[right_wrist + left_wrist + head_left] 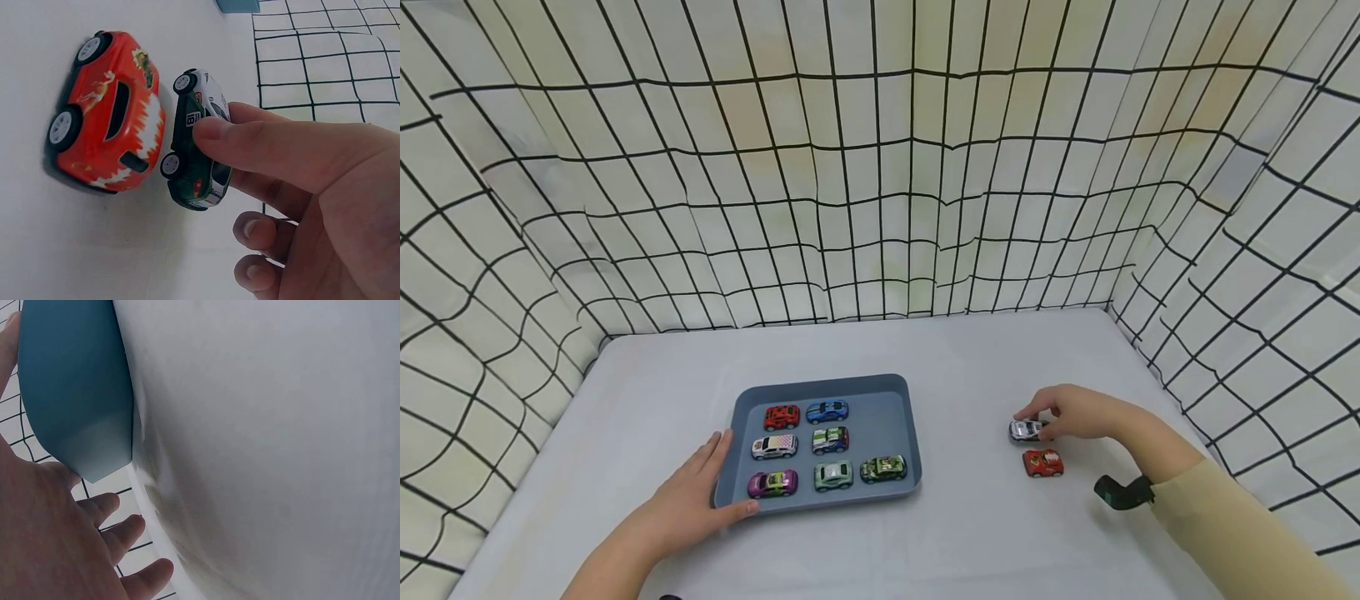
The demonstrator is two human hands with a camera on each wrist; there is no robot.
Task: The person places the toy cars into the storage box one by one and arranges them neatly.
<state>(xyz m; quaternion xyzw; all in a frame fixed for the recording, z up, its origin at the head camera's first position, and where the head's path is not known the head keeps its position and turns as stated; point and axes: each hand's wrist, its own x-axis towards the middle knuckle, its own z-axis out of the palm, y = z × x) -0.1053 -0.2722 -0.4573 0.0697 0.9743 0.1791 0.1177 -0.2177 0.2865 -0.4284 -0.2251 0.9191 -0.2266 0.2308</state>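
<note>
In the lower right of the head view, the person's right hand [1078, 412] is pinching a small white-and-green toy car [1026, 430] that is sitting on the pale desk [970, 533]. In the right wrist view the thumb is lying across the car's roof with the other fingers curling in from the far side, so the grip is closing on the car; its wheels are turned toward the camera. Just beside it, toward the lower edge of the head view, a red toy car [1042, 462] is resting on the desk, near the held car but apart from it; no finger is touching it.

In the lower left of the head view, the left hand [688, 504] is lying flat against the near left corner of a blue-grey tray [895, 396], fingers straight along its left edge and thumb along the front edge. The left wrist view is showing the tray's corner against the palm, the fingers spread and relaxed, so this grip is holding nothing.

Seven toy cars are sitting inside the tray in rows: red, blue, white, green-and-white, purple, pale green and camouflage. A white curtain with a black grid is surrounding the desk.
</note>
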